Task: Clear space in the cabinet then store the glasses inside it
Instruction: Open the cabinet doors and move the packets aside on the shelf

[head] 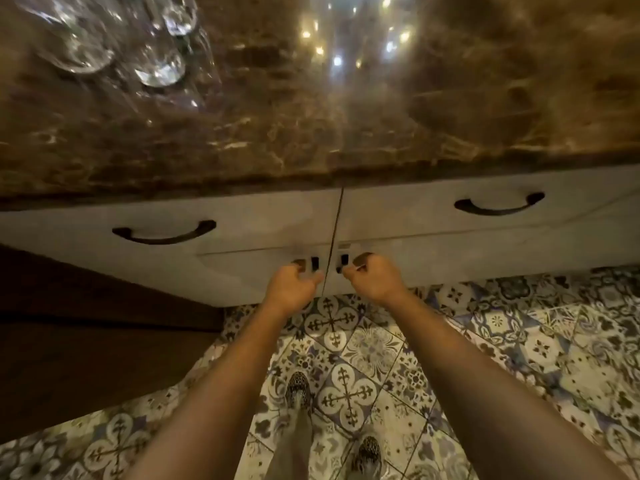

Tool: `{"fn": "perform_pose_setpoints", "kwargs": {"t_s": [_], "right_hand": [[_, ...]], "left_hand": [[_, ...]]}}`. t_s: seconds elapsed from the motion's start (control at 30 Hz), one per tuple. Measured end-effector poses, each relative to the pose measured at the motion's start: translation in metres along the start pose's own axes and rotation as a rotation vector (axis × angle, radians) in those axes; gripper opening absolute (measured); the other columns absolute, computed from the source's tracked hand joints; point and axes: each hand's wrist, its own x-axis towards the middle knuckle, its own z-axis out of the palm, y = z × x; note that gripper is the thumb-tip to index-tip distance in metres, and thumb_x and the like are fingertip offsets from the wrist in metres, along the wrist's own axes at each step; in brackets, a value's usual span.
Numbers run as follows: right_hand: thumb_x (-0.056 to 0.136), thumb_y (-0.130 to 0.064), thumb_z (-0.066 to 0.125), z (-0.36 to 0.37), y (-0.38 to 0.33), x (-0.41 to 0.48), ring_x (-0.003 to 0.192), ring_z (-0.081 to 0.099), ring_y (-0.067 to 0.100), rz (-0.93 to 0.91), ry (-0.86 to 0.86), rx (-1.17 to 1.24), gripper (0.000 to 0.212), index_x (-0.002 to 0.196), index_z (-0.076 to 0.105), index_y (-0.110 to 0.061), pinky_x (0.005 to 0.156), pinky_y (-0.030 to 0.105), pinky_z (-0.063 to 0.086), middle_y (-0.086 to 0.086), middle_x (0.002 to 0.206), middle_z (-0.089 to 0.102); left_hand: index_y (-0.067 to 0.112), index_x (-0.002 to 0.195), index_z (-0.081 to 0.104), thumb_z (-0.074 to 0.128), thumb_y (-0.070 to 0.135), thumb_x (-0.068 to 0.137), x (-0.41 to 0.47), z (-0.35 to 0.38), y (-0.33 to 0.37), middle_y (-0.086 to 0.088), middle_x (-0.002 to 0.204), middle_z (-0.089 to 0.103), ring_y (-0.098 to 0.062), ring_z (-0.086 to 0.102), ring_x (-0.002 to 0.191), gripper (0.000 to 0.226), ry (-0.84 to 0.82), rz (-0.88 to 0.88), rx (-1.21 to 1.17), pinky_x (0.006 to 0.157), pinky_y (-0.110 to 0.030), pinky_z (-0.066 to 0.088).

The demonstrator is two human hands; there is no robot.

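Observation:
Below the brown marble counter [311,126] is a white cabinet with two doors that meet at a centre seam. My left hand [291,289] curls its fingers round the dark handle [314,264] of the left cabinet door [242,275]. My right hand [372,278] curls round the dark handle [344,260] of the right cabinet door [467,261]. Both doors look closed. Several clear glasses [159,67] stand on the counter at the far left, blurred.
Two white drawers with curved dark handles [162,233] [498,206] sit above the doors. A dark wooden panel [86,334] fills the left side. Patterned floor tiles [519,341] lie below, with my two feet [298,389] close to the cabinet.

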Motion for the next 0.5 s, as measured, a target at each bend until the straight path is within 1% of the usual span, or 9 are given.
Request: {"fn": "perform_pose_setpoints", "kwargs": {"t_s": [0.07,0.13,0.2,0.23,0.27,0.33,0.37,0.43,0.5], "right_hand": [[0.096,-0.045,0.060,0.012,0.006,0.018,0.120,0.060,0.033,0.036,-0.052,0.037,0.053,0.133,0.061,-0.007,0.094,0.033,0.048,0.014,0.132,0.065],[0.097,-0.042,0.058,0.023,0.008,0.035,0.121,0.058,0.035,0.055,-0.063,0.104,0.051,0.134,0.061,-0.007,0.096,0.034,0.048,0.015,0.134,0.063],[0.099,-0.039,0.053,0.034,0.008,0.048,0.116,0.060,0.036,0.049,-0.057,0.133,0.041,0.126,0.065,-0.010,0.089,0.032,0.047,0.015,0.127,0.066],[0.099,-0.035,0.052,0.041,0.013,0.056,0.109,0.063,0.036,0.059,-0.031,0.169,0.037,0.121,0.067,-0.010,0.087,0.033,0.049,0.015,0.118,0.068],[0.098,-0.030,0.053,0.045,0.016,0.058,0.101,0.064,0.034,0.085,-0.001,0.223,0.031,0.113,0.069,-0.009,0.084,0.035,0.052,0.015,0.106,0.069],[0.094,-0.022,0.055,0.053,0.029,0.061,0.088,0.063,0.030,0.113,0.057,0.329,0.019,0.095,0.069,-0.010,0.075,0.035,0.050,0.009,0.087,0.066],[0.093,-0.021,0.054,0.057,0.035,0.061,0.088,0.064,0.032,0.101,0.076,0.350,0.018,0.092,0.068,-0.010,0.076,0.035,0.049,0.009,0.086,0.065],[0.096,-0.025,0.053,0.063,0.042,0.056,0.100,0.065,0.038,0.095,0.078,0.416,0.026,0.103,0.070,-0.006,0.089,0.043,0.055,0.012,0.096,0.067],[0.097,-0.039,0.054,0.066,0.042,0.046,0.105,0.066,0.035,0.116,0.090,0.469,0.039,0.113,0.070,-0.009,0.097,0.050,0.054,0.011,0.107,0.071]], "left_hand": [[0.006,0.131,0.062,0.067,0.038,0.094,0.024,0.014,-0.008,-0.011,0.139,0.061,-0.031,0.056,0.130,0.049,0.034,-0.046,-0.103,0.110,-0.041,0.046],[0.008,0.109,0.068,0.069,0.030,0.093,0.046,0.027,-0.019,-0.011,0.123,0.067,-0.031,0.062,0.121,0.027,0.012,-0.102,-0.212,0.106,-0.046,0.050],[0.013,0.102,0.067,0.068,0.021,0.094,0.062,0.042,-0.027,-0.006,0.116,0.068,-0.030,0.065,0.116,0.011,0.016,-0.118,-0.307,0.102,-0.046,0.054],[0.020,0.094,0.065,0.066,0.018,0.095,0.070,0.049,-0.032,-0.005,0.114,0.068,-0.031,0.067,0.111,0.002,0.042,-0.112,-0.367,0.099,-0.047,0.056],[0.025,0.089,0.062,0.064,0.017,0.096,0.074,0.054,-0.032,-0.006,0.115,0.067,-0.031,0.068,0.107,0.011,0.063,-0.132,-0.425,0.097,-0.048,0.057],[0.026,0.093,0.061,0.057,0.020,0.100,0.080,0.063,-0.034,-0.008,0.121,0.066,-0.033,0.068,0.106,0.010,0.115,-0.136,-0.513,0.093,-0.048,0.058],[0.026,0.099,0.061,0.053,0.023,0.102,0.079,0.067,-0.037,-0.007,0.122,0.066,-0.032,0.069,0.102,0.008,0.132,-0.129,-0.522,0.086,-0.044,0.060],[0.022,0.115,0.059,0.048,0.032,0.104,0.070,0.070,-0.040,-0.003,0.121,0.063,-0.024,0.071,0.089,0.018,0.124,-0.125,-0.513,0.068,-0.033,0.059],[0.021,0.132,0.056,0.047,0.048,0.102,0.056,0.071,-0.041,0.002,0.120,0.060,-0.020,0.072,0.086,0.041,0.109,-0.101,-0.469,0.060,-0.028,0.055]]}}
